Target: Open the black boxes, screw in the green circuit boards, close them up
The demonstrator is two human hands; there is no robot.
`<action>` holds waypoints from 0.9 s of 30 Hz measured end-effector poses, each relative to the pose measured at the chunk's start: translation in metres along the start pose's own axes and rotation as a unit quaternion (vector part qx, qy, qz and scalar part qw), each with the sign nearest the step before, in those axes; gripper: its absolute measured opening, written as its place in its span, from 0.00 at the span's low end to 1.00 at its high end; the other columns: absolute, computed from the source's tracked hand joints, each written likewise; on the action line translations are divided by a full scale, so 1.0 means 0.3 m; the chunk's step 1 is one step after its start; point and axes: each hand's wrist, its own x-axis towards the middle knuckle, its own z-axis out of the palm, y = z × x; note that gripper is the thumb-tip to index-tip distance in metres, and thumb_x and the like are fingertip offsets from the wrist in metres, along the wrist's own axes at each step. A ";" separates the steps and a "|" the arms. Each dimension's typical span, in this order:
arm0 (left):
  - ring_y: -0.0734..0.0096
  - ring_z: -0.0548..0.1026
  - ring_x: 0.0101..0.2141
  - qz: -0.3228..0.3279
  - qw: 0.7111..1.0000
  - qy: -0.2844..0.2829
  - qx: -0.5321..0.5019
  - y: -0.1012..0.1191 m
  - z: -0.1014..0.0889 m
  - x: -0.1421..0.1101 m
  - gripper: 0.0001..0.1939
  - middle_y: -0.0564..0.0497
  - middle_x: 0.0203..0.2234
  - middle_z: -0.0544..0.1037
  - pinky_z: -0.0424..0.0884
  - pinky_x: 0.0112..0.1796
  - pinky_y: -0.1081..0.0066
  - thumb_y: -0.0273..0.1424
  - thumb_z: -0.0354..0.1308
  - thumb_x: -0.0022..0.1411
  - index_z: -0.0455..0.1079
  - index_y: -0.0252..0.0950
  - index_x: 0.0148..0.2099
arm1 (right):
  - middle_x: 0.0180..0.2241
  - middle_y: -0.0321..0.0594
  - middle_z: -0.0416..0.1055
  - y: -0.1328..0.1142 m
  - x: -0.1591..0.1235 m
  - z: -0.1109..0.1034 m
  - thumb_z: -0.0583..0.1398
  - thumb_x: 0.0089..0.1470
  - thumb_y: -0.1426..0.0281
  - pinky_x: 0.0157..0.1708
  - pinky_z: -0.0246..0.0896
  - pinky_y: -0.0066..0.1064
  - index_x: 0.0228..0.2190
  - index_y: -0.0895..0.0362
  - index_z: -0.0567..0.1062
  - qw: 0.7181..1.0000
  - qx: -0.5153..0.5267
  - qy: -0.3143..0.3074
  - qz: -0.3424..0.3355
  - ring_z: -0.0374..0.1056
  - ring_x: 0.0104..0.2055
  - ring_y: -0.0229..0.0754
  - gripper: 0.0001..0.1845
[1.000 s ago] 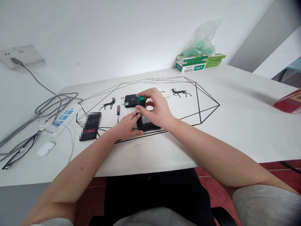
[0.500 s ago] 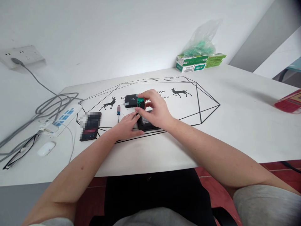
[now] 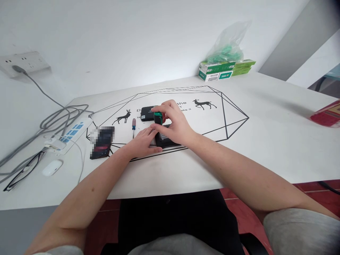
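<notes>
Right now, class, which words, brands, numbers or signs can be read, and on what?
"D": white printed tabletop
"the": same
"T": same
"ta": same
"ake it": same, cut off by the right hand
Too small or blurred: flat black plastic case, green-and-white cardboard boxes, red package
Pixelated: dark rectangular phone

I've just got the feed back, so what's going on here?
A person's right hand grips a green-and-black handle, held above a black device on the table. The left hand rests at the device's left side. The handle's lower end is hidden by the hands. A screwdriver lies to the left, and a black case lies just beyond the hands.
</notes>
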 end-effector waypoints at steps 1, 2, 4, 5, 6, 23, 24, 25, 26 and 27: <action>0.32 0.55 0.75 -0.001 1.000 -0.002 0.002 0.000 0.000 0.000 0.53 0.35 0.78 0.53 0.56 0.71 0.40 0.65 0.54 0.70 0.44 0.41 0.83 | 0.45 0.43 0.70 0.000 0.000 0.001 0.65 0.62 0.67 0.41 0.78 0.43 0.54 0.49 0.75 1.000 -0.001 0.002 0.005 0.69 0.47 0.48 0.19; 0.33 0.56 0.75 -0.002 1.000 -0.005 0.004 -0.001 0.001 0.001 0.53 0.35 0.78 0.54 0.56 0.71 0.39 0.65 0.54 0.70 0.45 0.41 0.83 | 0.45 0.42 0.69 -0.001 0.000 0.001 0.64 0.62 0.68 0.40 0.77 0.43 0.55 0.49 0.74 1.000 -0.002 0.002 0.009 0.69 0.46 0.47 0.19; 0.33 0.56 0.74 -0.007 1.000 -0.012 0.009 -0.003 0.002 0.002 0.52 0.34 0.77 0.56 0.56 0.71 0.39 0.65 0.54 0.71 0.47 0.40 0.82 | 0.45 0.41 0.69 -0.004 -0.001 0.002 0.64 0.62 0.69 0.39 0.77 0.41 0.56 0.49 0.72 1.000 -0.001 0.000 0.014 0.70 0.46 0.46 0.21; 0.33 0.56 0.74 -0.009 1.000 -0.013 0.010 -0.004 0.002 0.003 0.52 0.34 0.77 0.56 0.56 0.71 0.39 0.65 0.54 0.71 0.47 0.39 0.82 | 0.44 0.41 0.69 -0.005 -0.001 0.002 0.64 0.62 0.69 0.39 0.77 0.40 0.56 0.49 0.71 1.000 -0.001 -0.001 0.015 0.70 0.46 0.46 0.22; 0.34 0.56 0.74 -0.009 1.000 -0.014 0.012 -0.004 0.002 0.003 0.52 0.34 0.77 0.56 0.56 0.71 0.39 0.65 0.54 0.71 0.47 0.39 0.82 | 0.44 0.40 0.69 -0.007 -0.001 0.002 0.63 0.62 0.69 0.38 0.77 0.39 0.56 0.49 0.71 1.000 0.000 0.000 0.015 0.70 0.46 0.46 0.22; 0.34 0.54 0.76 -0.018 1.000 -0.019 -0.005 0.004 -0.002 0.001 0.51 0.34 0.78 0.54 0.53 0.72 0.40 0.63 0.56 0.70 0.48 0.40 0.82 | 0.47 0.42 0.71 -0.012 0.002 -0.008 0.64 0.61 0.66 0.37 0.79 0.40 0.54 0.49 0.71 0.999 0.008 0.026 0.030 0.71 0.46 0.46 0.20; 0.34 0.53 0.76 -0.020 1.000 -0.021 -0.006 0.002 -0.001 0.001 0.52 0.34 0.78 0.54 0.53 0.72 0.40 0.63 0.56 0.70 0.48 0.39 0.82 | 0.47 0.42 0.71 -0.012 0.003 -0.008 0.64 0.61 0.66 0.37 0.79 0.40 0.54 0.49 0.72 0.999 0.010 0.028 0.031 0.72 0.46 0.46 0.20; 0.34 0.52 0.76 -0.022 0.999 -0.022 -0.008 0.001 0.000 0.000 0.52 0.34 0.78 0.53 0.52 0.72 0.40 0.63 0.56 0.70 0.48 0.39 0.82 | 0.47 0.42 0.71 -0.012 0.003 -0.008 0.64 0.61 0.66 0.37 0.79 0.40 0.54 0.49 0.72 0.999 0.012 0.033 0.033 0.72 0.47 0.46 0.20; 0.34 0.52 0.76 -0.024 0.999 -0.021 -0.010 0.000 0.001 -0.001 0.52 0.34 0.79 0.53 0.52 0.72 0.40 0.63 0.57 0.70 0.48 0.39 0.82 | 0.48 0.42 0.71 -0.012 0.004 -0.009 0.65 0.60 0.65 0.37 0.79 0.40 0.54 0.49 0.72 0.998 0.014 0.039 0.037 0.72 0.47 0.46 0.20; 0.34 0.51 0.76 -0.026 0.999 -0.018 -0.013 -0.001 0.001 -0.003 0.52 0.34 0.79 0.53 0.52 0.72 0.40 0.63 0.58 0.69 0.49 0.39 0.82 | 0.48 0.42 0.71 -0.012 0.005 -0.009 0.65 0.60 0.65 0.37 0.79 0.40 0.53 0.49 0.72 0.998 0.015 0.047 0.041 0.72 0.47 0.47 0.20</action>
